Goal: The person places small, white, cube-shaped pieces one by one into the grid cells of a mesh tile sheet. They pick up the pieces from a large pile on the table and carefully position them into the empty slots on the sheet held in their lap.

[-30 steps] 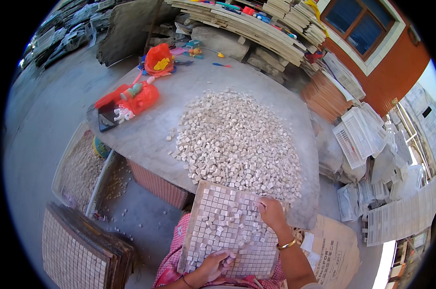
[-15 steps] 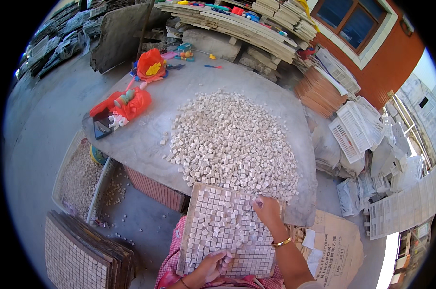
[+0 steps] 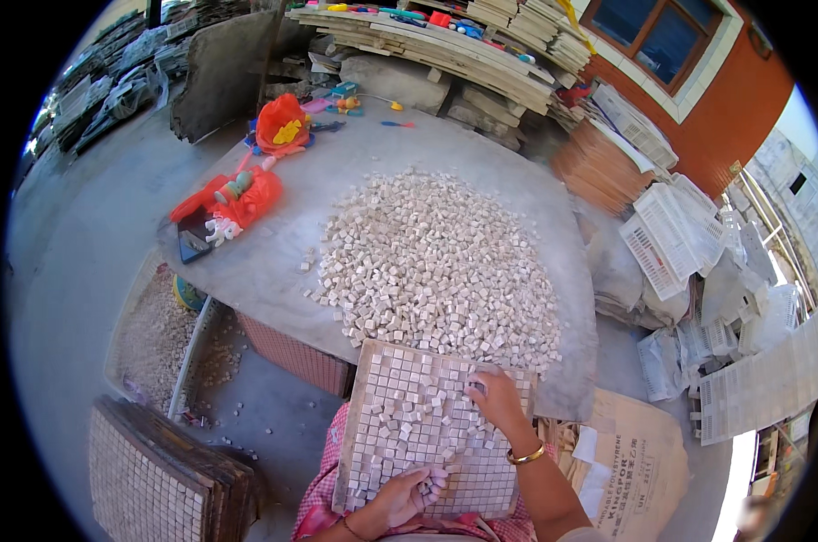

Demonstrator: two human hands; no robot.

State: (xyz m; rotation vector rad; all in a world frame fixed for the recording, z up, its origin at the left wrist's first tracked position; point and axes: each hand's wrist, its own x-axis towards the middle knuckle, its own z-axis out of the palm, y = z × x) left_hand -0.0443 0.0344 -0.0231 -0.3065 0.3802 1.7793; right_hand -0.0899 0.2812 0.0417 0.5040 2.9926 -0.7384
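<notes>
On my lap rests a square grid board (image 3: 366, 434) whose small cells hold pale stone mosaic tiles. Loose tiles (image 3: 415, 411) lie on top of it across the middle. My right hand (image 3: 501, 399), with a gold bangle at the wrist, is over the board's upper right part; thumb and fingers are pinched, and what is between them is too small to make out. Low over the board's near edge, my left hand (image 3: 402, 499) is curled with a few stone tiles showing at its fingers. Just beyond the board, a big heap of loose tiles (image 3: 436, 262) covers the stone table (image 3: 274, 280).
Red plastic bags (image 3: 263, 194), toys and a dark phone (image 3: 192, 242) lie at the table's left. A white bin (image 3: 192, 357) of tiles stands on the floor, near a stack of filled boards (image 3: 147, 465). White crates (image 3: 666, 239) and a flattened sack (image 3: 644, 452) are at right.
My right hand has shifted slightly left and nearer over the board. The fingers of my left hand have moved a little to the right, with tiles still showing at them.
</notes>
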